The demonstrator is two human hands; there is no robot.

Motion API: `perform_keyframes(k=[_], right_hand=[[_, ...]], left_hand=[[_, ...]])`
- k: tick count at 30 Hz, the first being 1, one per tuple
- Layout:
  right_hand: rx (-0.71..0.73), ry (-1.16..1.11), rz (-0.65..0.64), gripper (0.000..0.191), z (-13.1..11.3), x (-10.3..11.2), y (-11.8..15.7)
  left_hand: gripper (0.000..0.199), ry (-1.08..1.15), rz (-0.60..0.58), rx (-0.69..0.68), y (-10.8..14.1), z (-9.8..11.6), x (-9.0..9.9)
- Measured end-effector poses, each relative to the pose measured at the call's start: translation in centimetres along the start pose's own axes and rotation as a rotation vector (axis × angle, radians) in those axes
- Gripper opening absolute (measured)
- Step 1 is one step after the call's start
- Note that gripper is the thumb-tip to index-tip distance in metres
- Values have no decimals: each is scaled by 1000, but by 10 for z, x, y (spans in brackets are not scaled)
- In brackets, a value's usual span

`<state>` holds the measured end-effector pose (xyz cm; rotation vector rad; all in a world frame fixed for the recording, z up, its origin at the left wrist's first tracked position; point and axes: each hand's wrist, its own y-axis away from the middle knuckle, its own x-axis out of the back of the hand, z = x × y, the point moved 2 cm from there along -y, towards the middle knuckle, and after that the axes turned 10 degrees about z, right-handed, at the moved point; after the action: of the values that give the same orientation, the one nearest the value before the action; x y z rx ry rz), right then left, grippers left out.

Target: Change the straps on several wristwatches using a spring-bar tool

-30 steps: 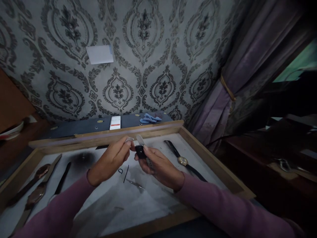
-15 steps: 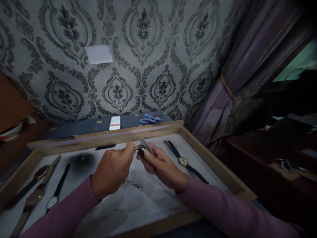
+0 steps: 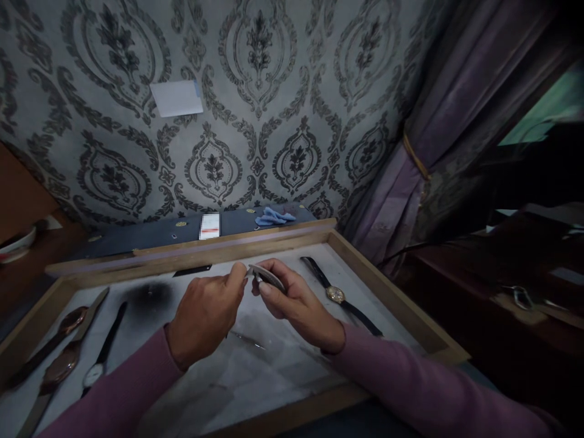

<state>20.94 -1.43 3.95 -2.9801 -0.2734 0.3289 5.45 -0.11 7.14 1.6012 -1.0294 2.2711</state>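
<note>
My right hand is closed round a grey metal watch, whose curved grey part shows nearly edge-on above the thumb. The rest of it is hidden by the fingers. My left hand is closed too, thumb and forefinger pinched at the watch's near-left end; what they grip there is too small to tell. Both hands are above the white sheet in a wooden tray. Beneath them lies a thin metal tool, resembling tweezers. To the right is a gold-cased watch with a black strap.
On the left side of the tray lie two brown watches and a black-strapped watch with a white dial. A flat black strip is by the back rim. Behind stand a phone and a blue cloth.
The watch has turned in my right hand, its curved grey part now lying lower and flatter. My left hand stays pinched beside it. The whole view has shifted slightly.
</note>
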Motion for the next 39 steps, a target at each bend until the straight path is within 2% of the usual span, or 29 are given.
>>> perform_keyframes(k=[11, 19, 28, 34, 39], right_hand=[[18, 38, -4, 39, 1, 1, 0], [68, 94, 47, 31, -2, 0, 3], [58, 92, 61, 33, 2, 3, 5], [84, 150, 70, 33, 7, 4, 4], [68, 134, 65, 35, 4, 2, 4]], left_hand=[[27, -141, -1, -109, 3, 0, -4], [30, -252, -137, -132, 3, 1, -4], [29, -379, -242, -196, 4, 5, -7], [27, -427, -227, -232, 4, 8, -6], [25, -415, -153, -211, 4, 8, -12]])
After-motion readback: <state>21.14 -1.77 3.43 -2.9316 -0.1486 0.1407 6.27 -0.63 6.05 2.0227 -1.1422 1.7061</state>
